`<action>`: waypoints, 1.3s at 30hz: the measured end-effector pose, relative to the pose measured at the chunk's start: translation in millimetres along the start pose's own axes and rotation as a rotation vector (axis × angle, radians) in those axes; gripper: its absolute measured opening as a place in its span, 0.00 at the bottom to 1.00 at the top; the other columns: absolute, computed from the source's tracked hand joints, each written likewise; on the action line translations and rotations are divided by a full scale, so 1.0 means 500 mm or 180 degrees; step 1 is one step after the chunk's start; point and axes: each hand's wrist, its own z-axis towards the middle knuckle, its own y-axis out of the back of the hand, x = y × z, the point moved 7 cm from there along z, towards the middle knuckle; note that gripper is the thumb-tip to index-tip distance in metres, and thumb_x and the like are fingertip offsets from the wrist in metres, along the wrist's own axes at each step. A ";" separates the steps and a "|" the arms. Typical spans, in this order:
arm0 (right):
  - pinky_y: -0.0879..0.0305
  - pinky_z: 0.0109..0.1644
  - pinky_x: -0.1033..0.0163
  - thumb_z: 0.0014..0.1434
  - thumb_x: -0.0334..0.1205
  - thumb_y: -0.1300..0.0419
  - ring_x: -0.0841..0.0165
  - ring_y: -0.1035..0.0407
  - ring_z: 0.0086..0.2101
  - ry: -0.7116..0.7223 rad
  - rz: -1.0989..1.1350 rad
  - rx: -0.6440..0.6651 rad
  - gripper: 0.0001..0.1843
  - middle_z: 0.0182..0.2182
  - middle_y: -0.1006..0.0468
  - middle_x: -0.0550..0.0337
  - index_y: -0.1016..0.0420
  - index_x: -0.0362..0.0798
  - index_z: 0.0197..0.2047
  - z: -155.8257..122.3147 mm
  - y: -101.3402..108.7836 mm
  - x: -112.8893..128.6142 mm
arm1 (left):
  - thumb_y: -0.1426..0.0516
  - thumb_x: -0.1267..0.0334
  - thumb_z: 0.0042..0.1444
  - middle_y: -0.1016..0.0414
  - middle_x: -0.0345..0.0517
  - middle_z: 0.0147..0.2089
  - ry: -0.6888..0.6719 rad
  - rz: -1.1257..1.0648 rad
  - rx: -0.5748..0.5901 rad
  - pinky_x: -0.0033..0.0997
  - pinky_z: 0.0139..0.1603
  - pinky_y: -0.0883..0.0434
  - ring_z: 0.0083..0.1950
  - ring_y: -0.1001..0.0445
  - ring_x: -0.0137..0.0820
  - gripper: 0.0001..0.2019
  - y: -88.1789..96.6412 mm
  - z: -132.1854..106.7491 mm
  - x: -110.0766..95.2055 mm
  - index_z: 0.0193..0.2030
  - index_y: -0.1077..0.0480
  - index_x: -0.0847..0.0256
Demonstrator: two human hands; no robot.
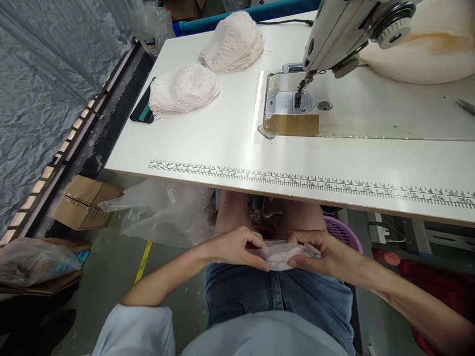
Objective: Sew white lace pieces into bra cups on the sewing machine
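Over my lap, below the table edge, both hands pinch a small pale fabric piece with a lace edge (282, 256). My left hand (237, 247) grips its left end with curled fingers. My right hand (322, 249) holds the right end, fingers closed on it. Above, on the white sewing table (222, 143), stands the sewing machine (345, 29) with its needle and presser foot (298, 96) over the metal plate. Neither hand touches the table.
Two heaps of cream lace pieces (183, 90) (234, 42) lie at the table's back left, the nearer one on a dark object (143, 112). A printed ruler (311, 182) runs along the front edge. Clear plastic bag (163, 212), cardboard boxes (83, 200) and a purple basket (343, 232) sit on the floor.
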 end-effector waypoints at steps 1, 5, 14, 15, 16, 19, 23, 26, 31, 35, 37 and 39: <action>0.46 0.31 0.65 0.52 0.49 0.37 0.70 0.40 0.29 0.0017 0.0020 -0.0005 0.14 0.26 0.32 0.63 0.31 0.46 0.31 -0.001 0.000 0.001 | 0.35 0.60 0.46 0.29 0.41 0.32 -0.0029 -0.0045 -0.0050 0.20 0.35 0.37 0.34 0.32 0.26 0.11 0.002 -0.001 0.002 0.33 0.22 0.66; 0.45 0.32 0.65 0.53 0.49 0.38 0.70 0.40 0.28 0.0018 -0.0010 -0.0050 0.14 0.26 0.32 0.63 0.30 0.46 0.30 -0.002 0.004 -0.003 | 0.36 0.62 0.47 0.25 0.45 0.36 -0.0021 -0.0331 -0.0135 0.22 0.41 0.34 0.38 0.29 0.29 0.10 0.006 -0.004 0.007 0.34 0.22 0.66; 0.39 0.35 0.64 0.53 0.48 0.37 0.66 0.34 0.32 0.0012 0.0028 -0.0091 0.12 0.29 0.27 0.61 0.28 0.48 0.32 -0.006 0.010 -0.010 | 0.37 0.61 0.48 0.20 0.45 0.35 0.0388 -0.0515 -0.0235 0.22 0.36 0.30 0.35 0.25 0.29 0.13 0.007 -0.016 0.031 0.40 0.22 0.65; 0.39 0.36 0.64 0.53 0.49 0.37 0.65 0.33 0.33 0.0011 0.0019 -0.0079 0.13 0.29 0.26 0.61 0.27 0.48 0.32 -0.005 0.009 -0.010 | 0.37 0.61 0.49 0.20 0.46 0.36 0.0381 -0.0494 -0.0197 0.22 0.37 0.30 0.36 0.25 0.29 0.14 0.007 -0.018 0.032 0.41 0.22 0.65; 0.38 0.37 0.63 0.53 0.50 0.37 0.65 0.33 0.33 0.0010 0.0009 -0.0077 0.13 0.30 0.26 0.60 0.27 0.48 0.32 -0.004 0.008 -0.010 | 0.37 0.61 0.49 0.20 0.46 0.37 0.0387 -0.0486 -0.0154 0.22 0.37 0.30 0.36 0.25 0.29 0.14 0.007 -0.019 0.035 0.42 0.22 0.65; 0.38 0.37 0.63 0.53 0.52 0.37 0.65 0.34 0.33 0.0007 -0.0012 -0.0103 0.15 0.29 0.27 0.60 0.28 0.47 0.31 -0.002 0.008 -0.010 | 0.37 0.61 0.50 0.20 0.47 0.38 0.0452 -0.0648 0.0006 0.23 0.39 0.30 0.38 0.25 0.28 0.15 0.006 -0.022 0.042 0.44 0.23 0.65; 0.38 0.37 0.62 0.53 0.54 0.38 0.65 0.35 0.33 -0.0074 0.0036 -0.0093 0.17 0.30 0.28 0.58 0.28 0.47 0.32 -0.002 0.011 -0.021 | 0.38 0.59 0.52 0.21 0.48 0.42 0.0562 -0.1178 0.0209 0.25 0.45 0.30 0.41 0.25 0.28 0.18 0.002 -0.024 0.044 0.48 0.26 0.65; 0.39 0.37 0.62 0.53 0.55 0.38 0.64 0.35 0.34 -0.0124 0.0069 -0.0126 0.18 0.30 0.28 0.58 0.28 0.47 0.32 -0.002 0.015 -0.033 | 0.38 0.57 0.52 0.22 0.48 0.43 0.0539 -0.1514 0.0312 0.26 0.49 0.31 0.43 0.25 0.28 0.20 0.000 -0.023 0.039 0.50 0.27 0.65; 0.39 0.36 0.62 0.52 0.57 0.39 0.64 0.35 0.33 -0.0165 -0.0070 -0.0175 0.19 0.29 0.28 0.58 0.29 0.48 0.32 0.001 0.016 -0.044 | 0.37 0.54 0.50 0.22 0.47 0.45 0.0510 -0.1555 0.0364 0.29 0.53 0.32 0.47 0.25 0.30 0.21 -0.002 -0.022 0.042 0.48 0.26 0.63; 0.39 0.37 0.61 0.52 0.56 0.38 0.62 0.34 0.34 -0.0201 -0.0094 -0.0123 0.18 0.30 0.28 0.58 0.28 0.48 0.32 0.003 0.012 -0.042 | 0.35 0.54 0.47 0.23 0.48 0.47 0.0508 -0.1567 0.0443 0.31 0.54 0.31 0.50 0.26 0.33 0.24 -0.003 -0.025 0.053 0.50 0.27 0.63; 0.40 0.37 0.62 0.52 0.55 0.38 0.63 0.34 0.33 -0.0203 -0.0081 -0.0093 0.17 0.30 0.28 0.58 0.28 0.48 0.32 0.004 0.010 -0.037 | 0.35 0.54 0.46 0.23 0.47 0.48 0.0498 -0.1557 0.0509 0.31 0.54 0.31 0.52 0.27 0.34 0.26 -0.002 -0.028 0.058 0.52 0.28 0.63; 0.40 0.37 0.62 0.52 0.54 0.37 0.63 0.35 0.34 -0.0191 -0.0034 -0.0078 0.17 0.30 0.28 0.58 0.27 0.48 0.32 0.004 0.007 -0.031 | 0.35 0.54 0.47 0.23 0.48 0.49 0.0487 -0.1471 0.0561 0.30 0.53 0.31 0.53 0.27 0.34 0.27 0.000 -0.031 0.060 0.54 0.29 0.63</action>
